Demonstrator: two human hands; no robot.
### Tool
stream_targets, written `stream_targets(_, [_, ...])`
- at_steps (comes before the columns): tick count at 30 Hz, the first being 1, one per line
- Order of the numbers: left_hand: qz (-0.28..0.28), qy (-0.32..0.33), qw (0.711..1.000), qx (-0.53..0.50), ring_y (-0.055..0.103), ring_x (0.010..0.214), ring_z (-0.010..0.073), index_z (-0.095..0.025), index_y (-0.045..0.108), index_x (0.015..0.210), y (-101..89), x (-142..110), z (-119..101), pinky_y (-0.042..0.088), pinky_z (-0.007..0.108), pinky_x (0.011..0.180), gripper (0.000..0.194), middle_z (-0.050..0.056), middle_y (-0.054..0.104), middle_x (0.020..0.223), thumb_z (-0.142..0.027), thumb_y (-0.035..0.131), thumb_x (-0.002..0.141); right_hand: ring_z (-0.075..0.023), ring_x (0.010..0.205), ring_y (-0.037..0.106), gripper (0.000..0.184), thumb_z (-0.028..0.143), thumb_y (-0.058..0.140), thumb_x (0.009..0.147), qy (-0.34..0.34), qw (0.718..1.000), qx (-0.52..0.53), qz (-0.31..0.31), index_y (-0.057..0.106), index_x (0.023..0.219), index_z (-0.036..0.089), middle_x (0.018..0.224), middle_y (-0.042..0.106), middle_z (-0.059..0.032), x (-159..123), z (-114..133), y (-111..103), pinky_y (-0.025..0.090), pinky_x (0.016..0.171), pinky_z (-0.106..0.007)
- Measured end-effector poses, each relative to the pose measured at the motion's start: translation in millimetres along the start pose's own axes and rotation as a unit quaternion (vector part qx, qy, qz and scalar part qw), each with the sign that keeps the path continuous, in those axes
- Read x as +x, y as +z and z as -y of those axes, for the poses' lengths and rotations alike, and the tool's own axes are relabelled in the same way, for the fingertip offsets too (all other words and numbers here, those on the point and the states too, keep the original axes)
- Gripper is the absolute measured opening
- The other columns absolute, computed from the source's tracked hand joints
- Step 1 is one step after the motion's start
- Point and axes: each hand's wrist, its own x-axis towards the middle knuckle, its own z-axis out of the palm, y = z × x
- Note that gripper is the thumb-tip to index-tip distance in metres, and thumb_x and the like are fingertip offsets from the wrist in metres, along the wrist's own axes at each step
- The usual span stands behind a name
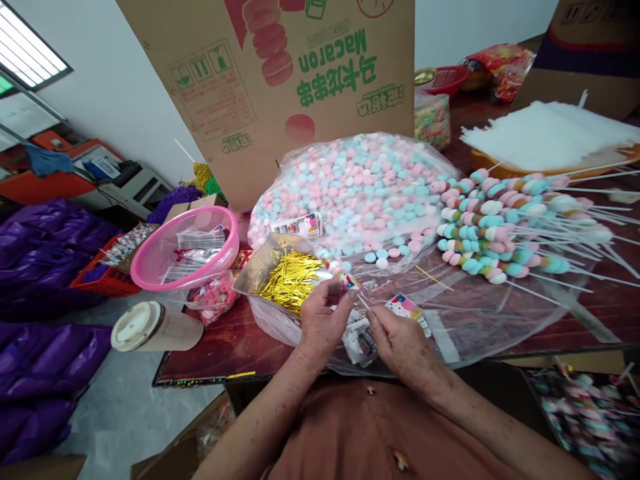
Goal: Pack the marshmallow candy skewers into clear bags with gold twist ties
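Note:
Over the table's front part, my left hand point(325, 319) pinches the neck of a candy skewer point(336, 267) whose pastel candies point away from me. A printed wrapper covers part of it, and its exact edges are hard to make out. My right hand point(403, 337) is closed on the white stick near its lower end. Beside my left hand is an open box of gold twist ties point(290, 280). Printed plastic wrappers point(360, 340) lie under and between my hands. Beyond them rests a big clear bag of pink, blue and white candies point(350, 180), with several loose ones at its mouth.
Finished-looking candy skewers point(500, 227) lie piled at right, below a tray of white sticks point(555, 137). A pink basket point(225, 263) holds wrappers at left, near a lidded cup point(150, 327) at the table edge. A cardboard carton point(210, 87) stands behind.

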Motion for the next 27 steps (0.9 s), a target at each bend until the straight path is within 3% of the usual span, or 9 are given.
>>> stream_targets(7, [0.031,0.048,0.994,0.094,0.055,0.070,0.0141,-0.023,0.070,0.081,-2.2,5,-1,0.040,0.021,0.073,0.015,0.001,0.065,0.078,-0.016,0.067,0.069,-0.0146,0.045,0.054,0.028,0.022,0.032,0.086,-0.023,0.996,-0.090,0.000,0.057,0.074,0.018,0.056,0.063,-0.0043,-3,5,-1,0.022,0.047,-0.026])
stream_targets(13, [0.067,0.108,0.969,0.212,0.050,0.067,0.0170,-0.023,0.065,0.071,-6.1,7,-8,0.037,0.025,0.074,0.011,0.002,0.055,0.066,-0.014,0.060,0.069,-0.0141,0.043,0.052,0.027,0.023,0.035,0.086,-0.023,0.991,-0.131,0.002,0.057,0.072,0.018,0.053,0.061,-0.0034,-4,8,0,0.019,0.046,-0.027])
stream_targets(19, [0.197,0.155,0.940,0.231,0.048,0.062,0.0180,-0.022,0.061,0.066,0.4,-16,-4,0.036,0.028,0.067,0.010,0.003,0.052,0.062,-0.014,0.056,0.069,-0.0160,0.050,0.056,0.020,0.017,0.038,0.081,-0.001,0.993,-0.107,0.046,0.058,0.081,0.017,0.062,0.065,-0.0053,-2,6,1,0.022,0.047,-0.026])
stream_targets(22, [0.298,0.139,0.920,0.212,0.053,0.065,0.0193,-0.022,0.065,0.076,-5.0,-24,-20,0.038,0.030,0.070,0.012,0.006,0.059,0.069,-0.016,0.054,0.073,-0.0160,0.049,0.054,0.024,0.021,0.035,0.084,0.000,0.996,-0.071,0.050,0.059,0.080,0.018,0.059,0.063,-0.0043,0,-6,-1,0.024,0.047,-0.025])
stream_targets(24, [0.334,0.123,0.915,0.190,0.057,0.074,0.0219,-0.022,0.067,0.080,-15.9,-17,-39,0.038,0.033,0.080,0.011,0.008,0.063,0.075,-0.020,0.059,0.073,-0.0156,0.050,0.052,0.031,0.027,0.032,0.087,-0.004,0.998,-0.047,0.043,0.059,0.075,0.019,0.058,0.061,-0.0037,2,-16,-5,0.026,0.048,-0.025])
stream_targets(25, [0.305,0.124,0.927,0.180,0.057,0.082,0.0244,-0.022,0.068,0.080,-22.7,-10,-48,0.035,0.036,0.087,0.011,0.009,0.064,0.080,-0.022,0.064,0.069,-0.0154,0.051,0.052,0.034,0.030,0.031,0.089,-0.011,0.998,-0.038,0.040,0.060,0.074,0.019,0.058,0.061,-0.0036,3,-21,-10,0.027,0.048,-0.025])
stream_targets(27, [0.191,0.130,0.952,0.200,0.047,0.111,0.0303,-0.022,0.067,0.089,-35.6,11,-62,0.023,0.042,0.100,0.026,0.010,0.062,0.100,-0.023,0.071,0.063,-0.0149,0.052,0.051,0.036,0.033,0.031,0.090,-0.041,0.998,-0.021,0.049,0.061,0.076,0.019,0.060,0.061,-0.0033,6,-27,-21,0.029,0.050,-0.024])
